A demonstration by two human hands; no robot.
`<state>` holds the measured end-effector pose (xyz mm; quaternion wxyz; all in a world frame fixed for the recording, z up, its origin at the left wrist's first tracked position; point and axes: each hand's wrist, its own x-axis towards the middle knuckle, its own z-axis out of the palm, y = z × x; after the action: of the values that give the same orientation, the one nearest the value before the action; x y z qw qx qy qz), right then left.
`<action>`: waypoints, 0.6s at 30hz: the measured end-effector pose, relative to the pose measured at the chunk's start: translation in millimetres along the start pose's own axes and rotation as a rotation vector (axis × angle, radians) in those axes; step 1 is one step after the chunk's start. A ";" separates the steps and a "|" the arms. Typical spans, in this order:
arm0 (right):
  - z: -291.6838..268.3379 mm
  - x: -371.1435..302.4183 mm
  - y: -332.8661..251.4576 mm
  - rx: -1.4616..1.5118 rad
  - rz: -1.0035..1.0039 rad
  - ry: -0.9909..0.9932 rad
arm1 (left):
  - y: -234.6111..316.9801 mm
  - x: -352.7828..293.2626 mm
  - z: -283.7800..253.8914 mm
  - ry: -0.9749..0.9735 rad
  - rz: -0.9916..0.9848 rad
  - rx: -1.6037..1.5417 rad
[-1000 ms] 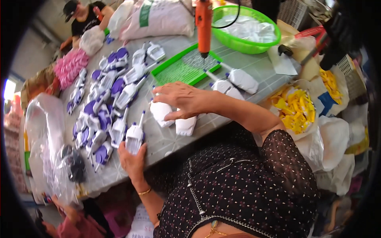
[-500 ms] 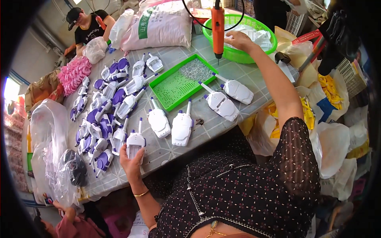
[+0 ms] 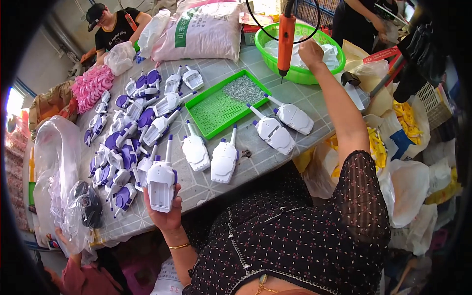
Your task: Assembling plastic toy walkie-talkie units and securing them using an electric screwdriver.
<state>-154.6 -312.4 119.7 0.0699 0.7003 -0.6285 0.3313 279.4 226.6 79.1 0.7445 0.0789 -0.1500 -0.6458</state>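
Observation:
My left hand (image 3: 167,219) grips a white toy walkie-talkie (image 3: 162,173) by its lower body, tilted up above the table's near edge, its open compartment facing me. My right hand (image 3: 310,53) reaches over the green basket (image 3: 301,76), among thin white plastic pieces (image 3: 328,56); its fingers are curled in, and what they hold is hidden. An orange electric screwdriver (image 3: 286,43) hangs, bit down, just left of that hand. White walkie-talkies (image 3: 225,161) lie face down in front of me, several of them, apart from one another.
A green tray (image 3: 212,133) with small silver screws (image 3: 244,88) lies mid-table. More purple-and-white walkie-talkies (image 3: 129,155) are heaped on the left. Behind stand a large sack (image 3: 206,34) and pink parts (image 3: 92,89). Bags of yellow parts (image 3: 406,120) stand at right. Other people work nearby.
My left hand has lifted the walkie-talkie off the table, toward me. My right hand has shifted within the basket and its fingers have curled in.

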 end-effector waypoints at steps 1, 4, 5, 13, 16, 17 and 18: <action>-5.2 -3.3 -1.9 -0.002 -0.006 0.001 | -5.1 -0.6 1.0 0.035 -0.017 -0.107; -24.8 -14.4 6.4 0.141 0.097 0.183 | -21.0 2.6 -9.1 -0.023 0.026 -0.166; -32.5 -16.8 16.0 0.129 0.100 0.188 | -25.4 7.3 -6.7 -0.068 0.013 -0.172; -117.9 -158.3 -97.8 0.854 -0.014 0.103 | -43.9 19.0 2.1 -0.070 -0.067 -0.139; -125.4 -217.7 -176.2 0.711 -0.505 0.014 | -64.4 37.9 20.8 -0.033 -0.029 0.019; -118.7 -230.7 -201.8 0.664 -0.720 0.039 | -71.5 41.3 30.8 0.052 0.023 0.201; -113.3 -241.8 -226.9 0.714 -0.842 0.048 | -77.8 43.4 34.8 0.092 0.071 0.265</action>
<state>15.3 -7.0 145.9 -0.0311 0.8636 -0.1412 0.4829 200.3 174.5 93.0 0.7560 0.2007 -0.2023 -0.5894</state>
